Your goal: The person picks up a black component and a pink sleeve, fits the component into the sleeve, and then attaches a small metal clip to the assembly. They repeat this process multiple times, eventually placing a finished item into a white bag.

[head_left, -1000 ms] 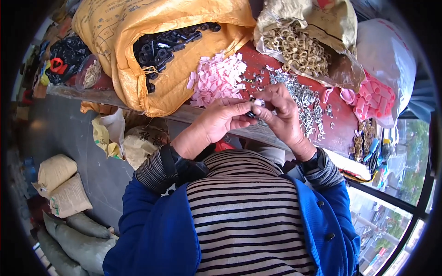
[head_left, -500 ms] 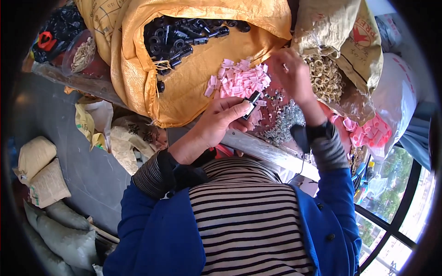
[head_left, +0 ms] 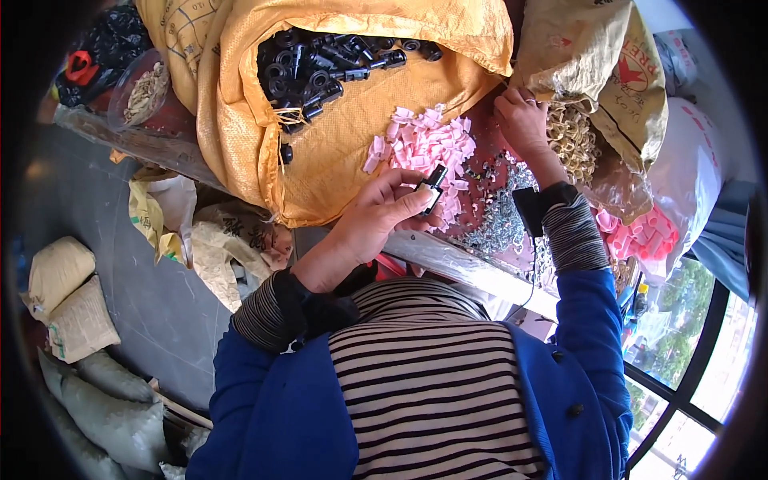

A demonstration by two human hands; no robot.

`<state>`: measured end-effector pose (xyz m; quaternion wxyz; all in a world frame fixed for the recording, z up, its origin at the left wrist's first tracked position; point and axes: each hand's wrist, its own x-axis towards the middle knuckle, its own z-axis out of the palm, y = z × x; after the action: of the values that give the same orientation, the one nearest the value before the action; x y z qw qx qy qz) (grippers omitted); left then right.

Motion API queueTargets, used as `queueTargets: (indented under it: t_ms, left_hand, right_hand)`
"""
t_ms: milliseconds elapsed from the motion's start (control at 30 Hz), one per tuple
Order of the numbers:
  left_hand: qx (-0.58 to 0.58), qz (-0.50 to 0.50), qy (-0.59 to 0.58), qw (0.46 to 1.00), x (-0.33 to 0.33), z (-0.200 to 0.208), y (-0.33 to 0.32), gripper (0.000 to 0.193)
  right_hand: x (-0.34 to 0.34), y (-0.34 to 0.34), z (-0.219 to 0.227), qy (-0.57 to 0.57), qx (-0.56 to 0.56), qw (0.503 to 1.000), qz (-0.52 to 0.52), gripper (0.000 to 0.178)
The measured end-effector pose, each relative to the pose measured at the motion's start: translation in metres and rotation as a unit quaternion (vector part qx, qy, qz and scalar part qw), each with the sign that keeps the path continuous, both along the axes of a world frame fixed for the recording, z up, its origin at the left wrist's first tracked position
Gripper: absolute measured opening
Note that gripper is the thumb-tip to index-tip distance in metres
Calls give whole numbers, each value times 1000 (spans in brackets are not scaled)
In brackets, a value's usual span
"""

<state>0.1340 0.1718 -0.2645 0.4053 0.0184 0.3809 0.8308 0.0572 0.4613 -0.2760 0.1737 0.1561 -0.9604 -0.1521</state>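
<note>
A small black plastic fitting (head_left: pixel 434 182) with a narrow stem pointing up sits between the thumb and fingers of my left hand (head_left: pixel 382 206). That hand is over the near edge of a heap of pink plastic pieces (head_left: pixel 428 142). My right hand (head_left: pixel 524 124) is farther off, with curled fingers at the left edge of a pile of beige ring-shaped parts (head_left: pixel 572 144) spilling from a brown sack (head_left: pixel 570 48). What its fingertips hold, if anything, is hidden. Between the hands and nearer me lies a heap of small silvery metal pieces (head_left: pixel 496 220).
An orange woven sack (head_left: pixel 240 104) lies gaping, with several black fittings (head_left: pixel 320 68) inside. Pink tubes (head_left: pixel 644 236) lie at the right beside a white plastic bag (head_left: pixel 692 152). A clear tub (head_left: pixel 120 112) stands far left. Filled sacks (head_left: pixel 112 404) rest on the floor.
My right hand has shifted slightly right and settled against the beige parts, its fingers curled. My left hand keeps the black fitting in nearly the same place. The view has shifted slightly.
</note>
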Motion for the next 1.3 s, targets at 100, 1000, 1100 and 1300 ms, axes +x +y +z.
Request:
queueTargets:
  t_ms: [100, 1000, 1100, 1300]
  left_hand:
    - [-8, -18, 16, 1000, 6, 3, 0, 25]
    - [-95, -66, 34, 993, 29, 24, 82, 29]
    - [-96, -63, 34, 993, 29, 24, 83, 30]
    - [-91, -64, 33, 993, 31, 21, 74, 30]
  right_hand:
    - [20, -13, 8, -66, -29, 997, -37, 10]
    - [230, 229, 13, -23, -58, 916, -396, 42]
    - [245, 217, 19, 58, -189, 921, -335, 35]
    - [290, 199, 43, 75, -465, 807, -357, 31]
